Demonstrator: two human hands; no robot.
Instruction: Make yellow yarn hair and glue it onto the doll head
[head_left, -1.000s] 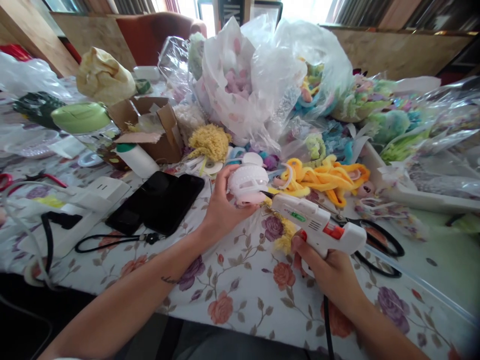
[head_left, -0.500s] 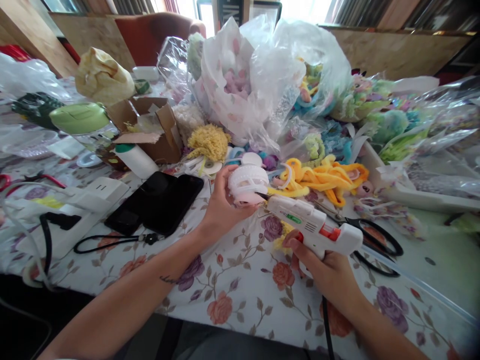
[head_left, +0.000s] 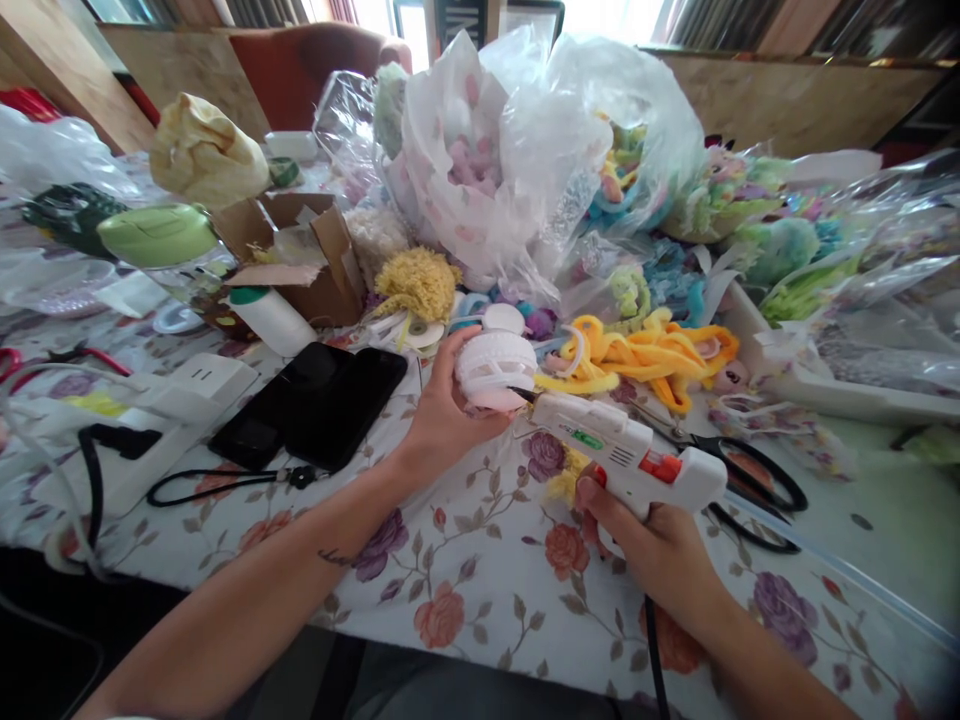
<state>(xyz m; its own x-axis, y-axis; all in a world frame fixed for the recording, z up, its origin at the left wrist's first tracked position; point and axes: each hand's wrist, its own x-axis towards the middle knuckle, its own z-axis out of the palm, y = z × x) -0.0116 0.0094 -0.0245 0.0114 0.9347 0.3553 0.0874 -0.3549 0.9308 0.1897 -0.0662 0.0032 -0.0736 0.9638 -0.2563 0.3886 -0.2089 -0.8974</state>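
My left hand (head_left: 446, 420) is closed around a small round white piece with lace trim (head_left: 493, 365), which looks like a doll's head in a cap. Its underside is hidden by my fingers and palm. In my right hand (head_left: 645, 535) is a white hot glue gun (head_left: 600, 440), gripped by its handle with the fingers near the red trigger. The dark nozzle tip points left and meets the lower right side of the round piece; whether it touches, I cannot tell. A long clear glue stick (head_left: 847, 575) extends from the gun's back.
Black-handled scissors (head_left: 754, 480) lie right of the gun. Beyond are yellow plush strips (head_left: 652, 355), a fuzzy yellow bundle (head_left: 418, 285) and large plastic bags (head_left: 517, 150). Two dark phones (head_left: 349, 405), a white power strip (head_left: 187, 390) and a cardboard box (head_left: 322, 260) are at left.
The round piece has turned slightly in my left hand, and less of its pinkish lower side shows. The glue gun stays almost in place at its side.
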